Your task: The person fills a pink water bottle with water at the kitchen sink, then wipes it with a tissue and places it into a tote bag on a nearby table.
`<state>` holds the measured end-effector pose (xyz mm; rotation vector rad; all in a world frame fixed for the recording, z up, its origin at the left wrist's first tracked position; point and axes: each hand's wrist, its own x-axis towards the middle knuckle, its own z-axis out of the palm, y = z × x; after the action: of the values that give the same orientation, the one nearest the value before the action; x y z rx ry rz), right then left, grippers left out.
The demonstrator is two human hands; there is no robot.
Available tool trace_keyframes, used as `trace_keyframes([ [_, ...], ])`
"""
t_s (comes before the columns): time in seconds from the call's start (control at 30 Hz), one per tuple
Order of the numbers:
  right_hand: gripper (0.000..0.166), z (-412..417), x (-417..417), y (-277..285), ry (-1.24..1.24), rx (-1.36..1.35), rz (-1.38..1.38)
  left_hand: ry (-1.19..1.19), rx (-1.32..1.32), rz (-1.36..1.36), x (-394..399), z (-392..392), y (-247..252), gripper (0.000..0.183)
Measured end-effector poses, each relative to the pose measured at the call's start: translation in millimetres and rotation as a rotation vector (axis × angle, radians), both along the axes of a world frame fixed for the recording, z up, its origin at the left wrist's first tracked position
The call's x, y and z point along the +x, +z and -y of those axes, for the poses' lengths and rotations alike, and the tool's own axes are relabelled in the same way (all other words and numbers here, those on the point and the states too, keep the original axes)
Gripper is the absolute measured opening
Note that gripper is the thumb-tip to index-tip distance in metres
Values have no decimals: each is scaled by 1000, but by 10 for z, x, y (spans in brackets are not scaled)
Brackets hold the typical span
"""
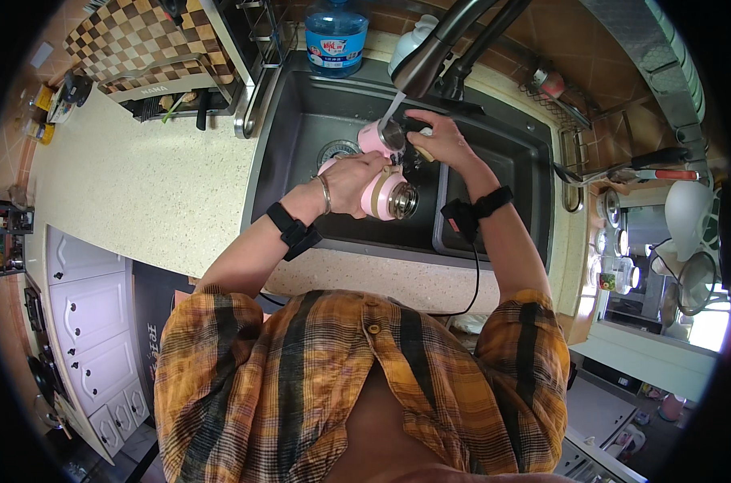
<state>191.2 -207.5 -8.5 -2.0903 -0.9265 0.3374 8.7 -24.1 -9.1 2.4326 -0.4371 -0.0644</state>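
My left hand (350, 181) is closed over a pink vacuum bottle (378, 196) lying tilted over the larger sink basin (299, 139). Its uncapped metal mouth (404, 201) points to the lower right, and a beige strap loops around its neck. A pink cup-shaped lid (370, 139) with a steel inside sits at my left fingertips; the fingers partly hide how it is held. Water from the faucet head (410, 75) runs into this lid. Just right of the lid, my right hand (442, 142) pinches a small pale-yellow piece (424, 147), perhaps a sponge, mostly covered by the fingers.
A smaller basin (498, 175) adjoins on the right. Behind the sink stand a blue detergent jug (337, 45) and a white bottle (409, 45). A checkered cutting board (154, 36) leans in a rack at the back left. Utensils hang from a wall rail (661, 166) at right.
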Motion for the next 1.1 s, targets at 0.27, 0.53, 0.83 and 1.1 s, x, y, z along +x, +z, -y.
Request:
trace_keyframes([
  [0.27,23,-511,-53,259,-149,92,-877,-164,281,-122,23,-16,6,93],
  [0.53,34,-896,-67,-9,-83,17,-790,-124,174,-113,-31,-13,-71,95],
  [0.83,75,-604,205,3,342,-696,-105,-195,607,-164,-46,143,188,89],
  [1.1,76,-456,260,-1,572,-921,-697,-227,673,121,-190,136,137,60],
])
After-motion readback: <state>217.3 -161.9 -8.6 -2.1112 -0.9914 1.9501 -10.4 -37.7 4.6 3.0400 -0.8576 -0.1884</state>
